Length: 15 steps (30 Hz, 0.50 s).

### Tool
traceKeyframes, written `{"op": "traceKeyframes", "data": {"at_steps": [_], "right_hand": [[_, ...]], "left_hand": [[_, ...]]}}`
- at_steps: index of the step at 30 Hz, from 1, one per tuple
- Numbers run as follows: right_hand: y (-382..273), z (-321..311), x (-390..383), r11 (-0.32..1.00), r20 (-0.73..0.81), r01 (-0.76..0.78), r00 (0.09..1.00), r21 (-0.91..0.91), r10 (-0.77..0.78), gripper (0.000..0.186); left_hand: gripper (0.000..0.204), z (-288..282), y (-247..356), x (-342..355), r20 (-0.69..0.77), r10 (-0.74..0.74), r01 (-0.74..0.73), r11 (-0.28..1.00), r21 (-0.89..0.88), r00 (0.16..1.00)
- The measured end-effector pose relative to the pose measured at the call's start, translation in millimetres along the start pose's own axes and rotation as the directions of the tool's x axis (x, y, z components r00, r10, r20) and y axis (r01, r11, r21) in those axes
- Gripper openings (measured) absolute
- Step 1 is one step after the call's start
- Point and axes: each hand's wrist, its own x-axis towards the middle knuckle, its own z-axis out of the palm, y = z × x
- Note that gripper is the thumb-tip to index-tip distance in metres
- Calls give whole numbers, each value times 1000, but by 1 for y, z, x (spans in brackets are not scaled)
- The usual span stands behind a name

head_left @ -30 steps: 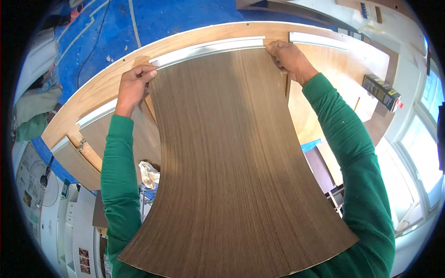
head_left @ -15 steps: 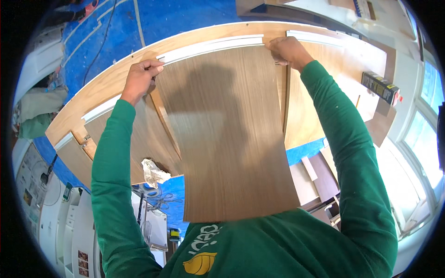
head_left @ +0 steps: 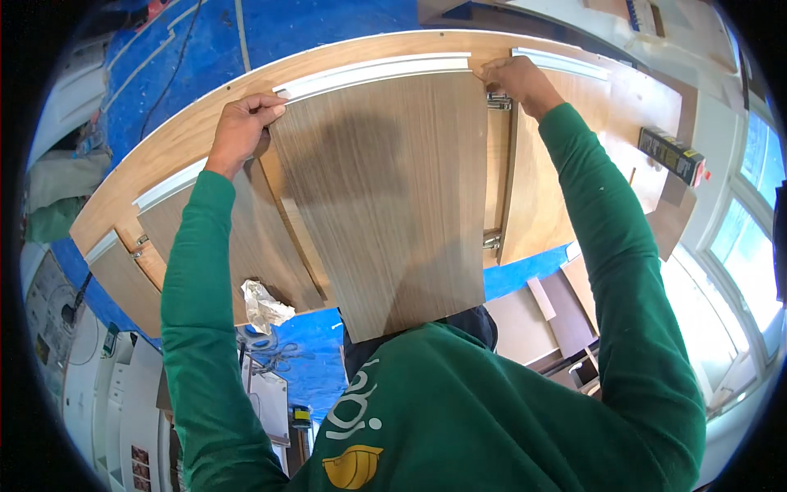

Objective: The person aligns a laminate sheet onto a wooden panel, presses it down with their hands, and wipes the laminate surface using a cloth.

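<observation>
A wood-grain cabinet door panel (head_left: 385, 205) lies across the light wooden board (head_left: 361, 47), its near end just in front of my body. A white edge strip (head_left: 373, 75) runs along the panel's far edge. At the far left corner, my left hand (head_left: 240, 129) pinches the panel and the end of the strip between thumb and fingers. My right hand (head_left: 521, 84) is closed at the far right corner, its fingertips curled over the edge and partly hidden. Below that hand, a metal hinge (head_left: 498, 100) shows beside the panel, with another hinge (head_left: 490, 239) nearer me.
Similar panels with white strips lie at left (head_left: 221, 221) and right (head_left: 541, 172). Crumpled paper (head_left: 264, 307) rests on the left panel. A dark boxed tube (head_left: 674, 156) lies at right. Blue sheeting (head_left: 311, 361) covers the floor, with offcuts (head_left: 566, 312) at near right.
The panel's near end has moved away from my chest and lowered, swinging slightly left. Hinges at its right now show. Both hands stay at the far corners.
</observation>
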Motion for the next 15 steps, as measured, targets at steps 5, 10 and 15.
{"op": "traceKeyframes", "data": {"at_steps": [5, 10, 15], "right_hand": [[-20, 1, -14, 985, -3, -149, 989, 91, 150, 36], [-30, 5, -18, 991, 23, -131, 991, 11, 131, 39], [-35, 19, -20, 983, 18, -95, 995, 154, 94, 43]], "left_hand": [[18, -4, 7, -4, -6, -2, 2, 1000, -27, 1000], [19, -16, 1, -3, 3, 63, -63, 989, 132, 998], [19, -22, 8, -5, -34, -28, 30, 998, 56, 999]]}}
